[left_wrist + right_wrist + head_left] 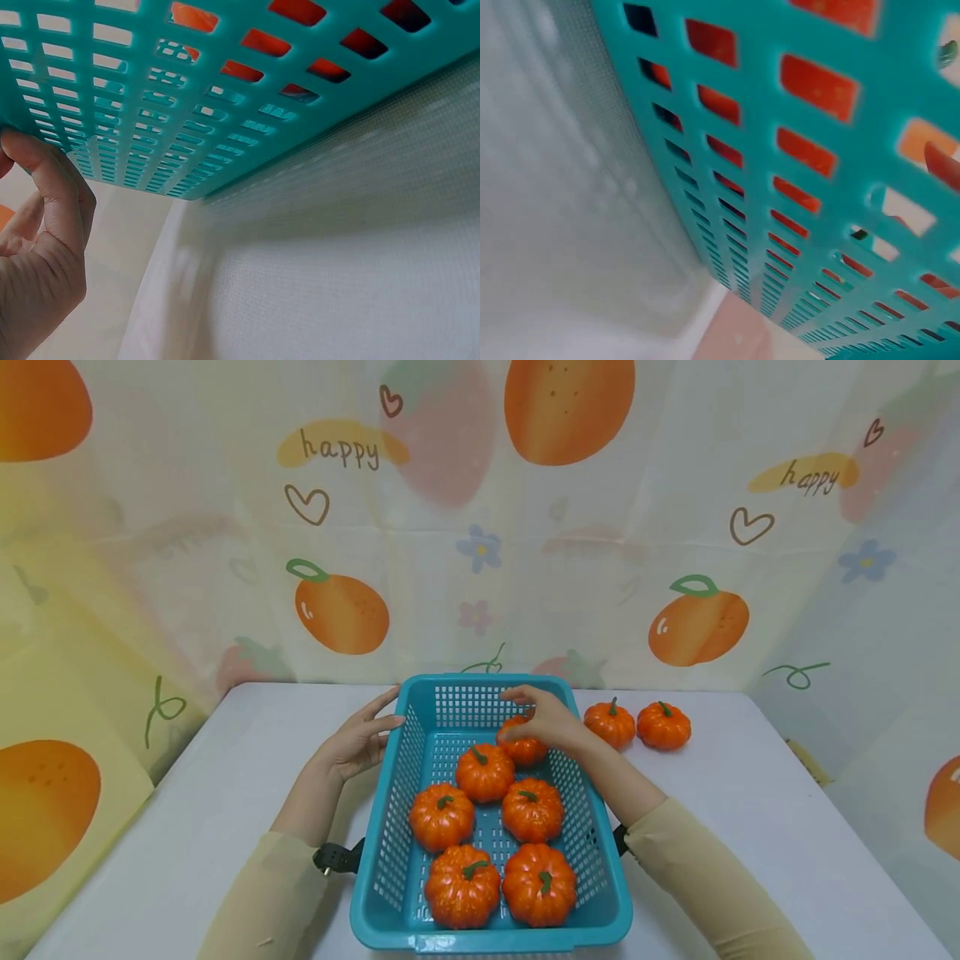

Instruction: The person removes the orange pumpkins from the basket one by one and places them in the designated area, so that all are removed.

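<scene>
A teal plastic basket with perforated walls holds several small orange pumpkins with green stems, such as the front-left pumpkin. My left hand is outside the basket's left wall, its thumb and fingertips right at the rim; in the left wrist view the bent fingers meet the wall. Inside the back right part of the basket, my right hand is over a pumpkin. Its thumb overlaps that pumpkin, while the fingers extend past it with a gap. The right wrist view shows mostly the wall.
Two more pumpkins, a nearer one and another, rest on the white table right of the basket. A fruit-printed curtain hangs behind the table. Both wrists wear black straps.
</scene>
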Tool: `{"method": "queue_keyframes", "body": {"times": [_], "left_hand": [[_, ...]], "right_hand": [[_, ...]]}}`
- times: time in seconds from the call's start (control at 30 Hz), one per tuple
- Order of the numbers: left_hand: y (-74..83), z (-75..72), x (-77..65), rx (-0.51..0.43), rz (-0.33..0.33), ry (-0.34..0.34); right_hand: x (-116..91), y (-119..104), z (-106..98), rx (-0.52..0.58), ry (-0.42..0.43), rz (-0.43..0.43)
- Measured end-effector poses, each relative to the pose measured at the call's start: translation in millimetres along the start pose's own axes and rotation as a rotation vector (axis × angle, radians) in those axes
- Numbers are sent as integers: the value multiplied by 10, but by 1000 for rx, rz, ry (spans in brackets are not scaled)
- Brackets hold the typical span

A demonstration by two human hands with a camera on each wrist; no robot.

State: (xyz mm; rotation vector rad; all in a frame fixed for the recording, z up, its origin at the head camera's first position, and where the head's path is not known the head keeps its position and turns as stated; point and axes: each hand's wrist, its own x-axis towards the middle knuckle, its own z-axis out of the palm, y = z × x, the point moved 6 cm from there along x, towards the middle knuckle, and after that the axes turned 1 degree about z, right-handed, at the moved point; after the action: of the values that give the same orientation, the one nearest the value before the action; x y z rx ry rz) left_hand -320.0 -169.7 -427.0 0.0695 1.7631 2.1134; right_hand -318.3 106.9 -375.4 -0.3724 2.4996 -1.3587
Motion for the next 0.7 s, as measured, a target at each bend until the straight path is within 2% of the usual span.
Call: {"method": "queue_keyframes", "body": {"times": [0.17,0.43,0.7], "left_hand": [[-3,4,10,-1,-1,-2],[5,9,6,-7,-1,-10],[9,22,-5,-18,-2,-9]], "right_hand": [[46,38,35,-77,6,19],[70,63,112,-375,-25,-1],[44,94,159,-549,-44,35]]}}
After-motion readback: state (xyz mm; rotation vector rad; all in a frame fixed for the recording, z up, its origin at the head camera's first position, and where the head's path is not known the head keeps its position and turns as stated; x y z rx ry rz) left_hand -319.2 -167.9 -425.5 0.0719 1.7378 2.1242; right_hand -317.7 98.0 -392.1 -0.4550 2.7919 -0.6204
